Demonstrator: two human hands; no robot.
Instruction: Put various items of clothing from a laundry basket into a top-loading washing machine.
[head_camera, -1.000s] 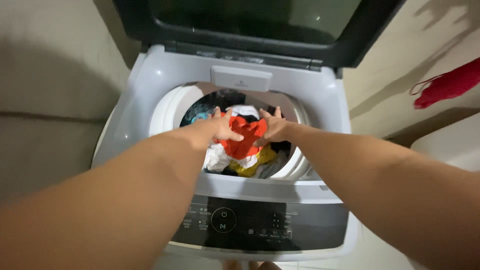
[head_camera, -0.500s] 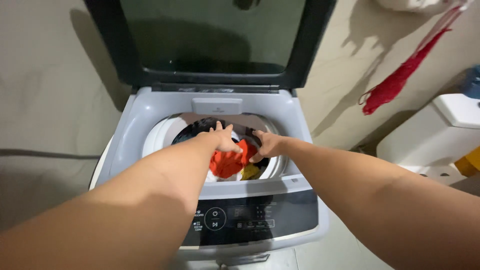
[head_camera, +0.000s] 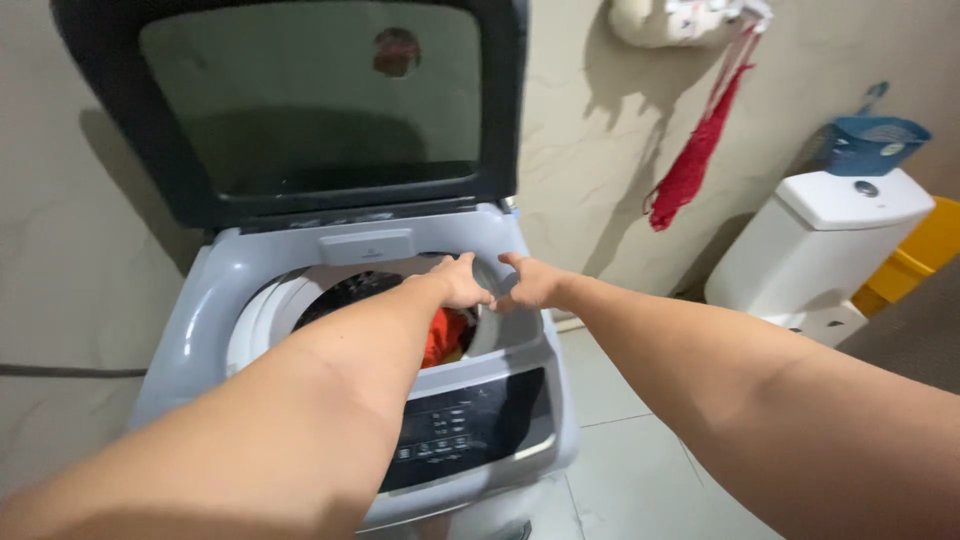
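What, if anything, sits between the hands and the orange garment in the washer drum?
Nothing visible does. The lid stands open, and both the left hand and right hand hover over the drum opening, just above the orange garment.

White toilet tank w/ blue basket on top; red cloth, maybe netting, hangs on wall.
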